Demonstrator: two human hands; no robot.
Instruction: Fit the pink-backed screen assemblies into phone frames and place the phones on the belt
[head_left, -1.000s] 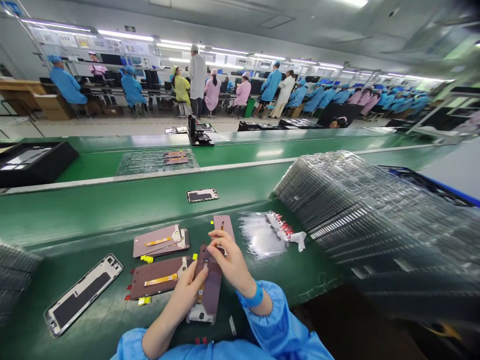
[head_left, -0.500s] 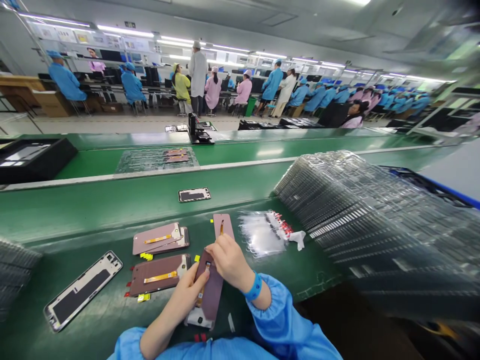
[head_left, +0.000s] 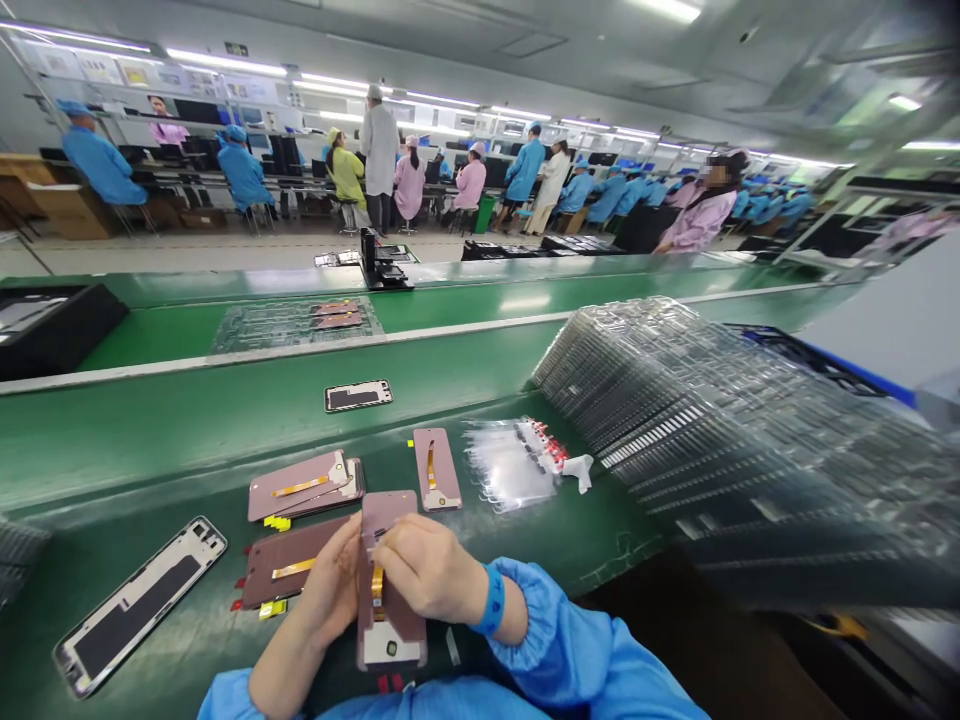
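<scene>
Right hand (head_left: 431,570) covers part of the panel (head_left: 394,600) under it, fingertip contact too small to tell; left hand (head_left: 334,580) hides one end of the neighbouring panel (head_left: 262,560). Black bin (head_left: 82,335) cropped left, clear tray stack (head_left: 712,420) cropped right (near end blurred).

Left hand (head_left: 334,585), right hand (head_left: 433,567) at brown panel (head_left: 400,618)

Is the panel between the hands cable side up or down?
Cable side up: the panel's orange cable shows on the face toward the camera, at the right hand's fingertips.
</scene>
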